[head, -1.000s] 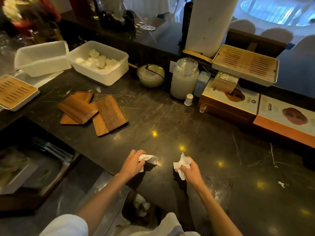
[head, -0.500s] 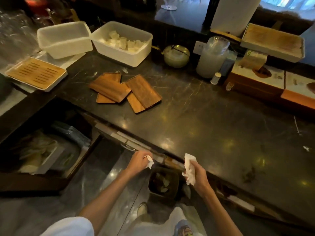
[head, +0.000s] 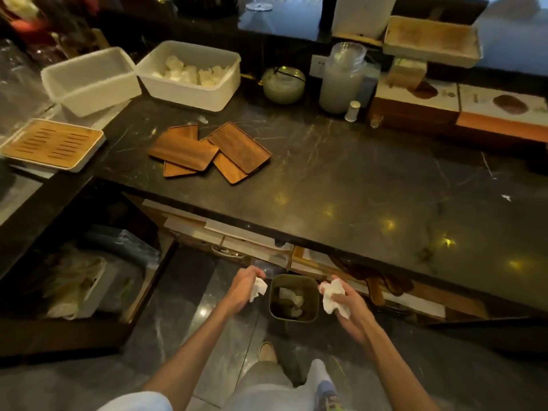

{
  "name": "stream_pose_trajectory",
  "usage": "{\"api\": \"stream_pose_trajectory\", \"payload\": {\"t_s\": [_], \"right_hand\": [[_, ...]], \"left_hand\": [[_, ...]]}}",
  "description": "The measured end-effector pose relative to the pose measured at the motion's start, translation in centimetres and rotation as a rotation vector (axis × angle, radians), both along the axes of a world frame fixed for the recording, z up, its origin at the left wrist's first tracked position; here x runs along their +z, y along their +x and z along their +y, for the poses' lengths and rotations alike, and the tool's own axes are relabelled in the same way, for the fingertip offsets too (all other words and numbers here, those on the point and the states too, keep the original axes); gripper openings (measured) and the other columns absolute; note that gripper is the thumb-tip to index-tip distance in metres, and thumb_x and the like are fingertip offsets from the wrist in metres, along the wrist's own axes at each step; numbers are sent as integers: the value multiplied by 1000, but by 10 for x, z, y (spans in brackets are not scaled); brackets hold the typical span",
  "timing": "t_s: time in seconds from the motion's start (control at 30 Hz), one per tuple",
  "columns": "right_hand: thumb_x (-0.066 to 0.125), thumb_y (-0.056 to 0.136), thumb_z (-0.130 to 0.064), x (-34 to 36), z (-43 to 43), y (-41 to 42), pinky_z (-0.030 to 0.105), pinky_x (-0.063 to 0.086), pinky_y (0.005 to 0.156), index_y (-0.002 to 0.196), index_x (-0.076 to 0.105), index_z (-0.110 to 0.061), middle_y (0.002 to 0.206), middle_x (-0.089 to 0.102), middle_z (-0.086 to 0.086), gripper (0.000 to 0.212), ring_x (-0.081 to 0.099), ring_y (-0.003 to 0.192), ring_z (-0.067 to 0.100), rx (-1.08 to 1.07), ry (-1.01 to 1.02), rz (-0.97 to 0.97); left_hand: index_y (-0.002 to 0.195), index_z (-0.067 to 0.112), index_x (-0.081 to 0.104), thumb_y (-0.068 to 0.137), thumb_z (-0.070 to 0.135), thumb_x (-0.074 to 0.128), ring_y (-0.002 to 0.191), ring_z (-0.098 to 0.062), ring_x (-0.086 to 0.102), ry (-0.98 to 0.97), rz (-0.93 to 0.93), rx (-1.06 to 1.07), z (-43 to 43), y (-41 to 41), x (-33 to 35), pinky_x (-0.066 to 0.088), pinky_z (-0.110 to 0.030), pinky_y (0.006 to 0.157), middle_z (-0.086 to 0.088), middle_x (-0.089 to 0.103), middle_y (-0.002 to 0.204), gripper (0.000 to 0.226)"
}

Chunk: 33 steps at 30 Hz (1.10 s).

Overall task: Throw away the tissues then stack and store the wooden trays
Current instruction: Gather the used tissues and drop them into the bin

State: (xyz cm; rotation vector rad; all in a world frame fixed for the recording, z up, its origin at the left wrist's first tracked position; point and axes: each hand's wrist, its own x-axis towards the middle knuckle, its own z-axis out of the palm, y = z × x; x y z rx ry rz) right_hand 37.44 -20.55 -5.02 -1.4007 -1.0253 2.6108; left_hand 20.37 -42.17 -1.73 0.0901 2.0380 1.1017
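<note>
Four wooden trays (head: 207, 149) lie flat and overlapping on the dark marble counter (head: 355, 179), long axes fanned at differing angles. On the polished floor below stands a small bin (head: 294, 298), open-topped, with paper inside. The left hand (head: 244, 287) clenches a crumpled tissue (head: 258, 289) just left of the bin's rim; the right hand (head: 345, 305) grips another tissue (head: 333, 295) just right of it.
</note>
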Motion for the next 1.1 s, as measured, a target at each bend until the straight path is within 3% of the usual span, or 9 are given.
{"api": "stream_pose_trajectory", "payload": {"t_s": [0.17, 0.3, 0.43, 0.57, 0.63, 0.73, 0.9, 1.03, 1.1], "right_hand": [[42, 98, 4, -18, 2, 44, 40, 51, 97, 116, 57, -11, 123, 59, 19, 28, 60, 114, 31, -314, -191, 51], [37, 98, 9, -31, 2, 86, 19, 60, 61, 107, 56, -4, 106, 61, 18, 25, 70, 85, 21, -503, -272, 13], [30, 93, 13, -47, -9, 126, 24, 61, 65, 108, 58, -3, 100, 58, 17, 36, 59, 91, 24, -752, -378, 37], [27, 90, 14, -77, -26, 136, 28, 56, 60, 94, 57, -7, 92, 56, 13, 37, 55, 76, 22, -933, -320, -66], [36, 93, 14, -101, -38, 131, 21, 51, 59, 103, 59, -7, 97, 57, 11, 32, 59, 72, 16, -961, -215, -158], [48, 95, 7, -158, -55, 113, 15, 57, 66, 109, 59, -6, 101, 64, 11, 22, 72, 78, 15, -1011, -108, -207], [60, 93, -6, -274, -77, 75, 29, 61, 78, 110, 65, 0, 103, 72, 15, 20, 75, 83, 24, -1097, -98, -234], [65, 91, -19, -380, -90, 46, 19, 55, 51, 112, 67, -2, 74, 73, -1, 27, 67, 57, 7, -991, -37, -426], [60, 94, -22, -427, -93, 31, 13, 50, 54, 114, 68, -7, 80, 69, -5, 25, 63, 63, 1, -864, 57, -472]], "left_hand": [[113, 6, 60, 94, -2, 37, 113, -33, 51, -81, 48, -115, 19, 26, -4, 46, -47, 101, -16, 44, 123, 31], [117, 0, 59, 88, -11, 50, 108, -38, 57, -64, 38, -328, 50, 49, -7, 51, -51, 95, -20, 56, 118, 33], [118, 1, 61, 89, -4, 55, 112, -36, 59, -109, 26, -560, 84, 67, -27, 49, -50, 98, -21, 62, 119, 30], [117, 0, 60, 90, -5, 52, 109, -41, 60, -165, 33, -777, 124, 62, -67, 50, -52, 96, -22, 63, 114, 28], [115, -3, 59, 90, -7, 50, 103, -45, 60, -202, 17, -884, 141, 55, -96, 52, -53, 92, -27, 63, 112, 26], [101, 5, 61, 91, -2, 52, 95, -34, 62, -229, -21, -964, 167, 45, -155, 57, -41, 80, -17, 61, 103, 15], [98, 4, 60, 91, -3, 50, 94, -27, 61, -340, 66, -1077, 184, 30, -277, 55, -32, 78, -19, 62, 102, 15], [128, 9, 52, 98, 15, 41, 117, -32, 56, -488, 109, -1334, 180, 11, -388, 44, -35, 92, -15, 59, 126, 33], [137, 10, 45, 100, 28, 37, 129, -27, 46, -531, 105, -1409, 175, 1, -442, 39, -31, 101, -8, 49, 139, 41]]}}
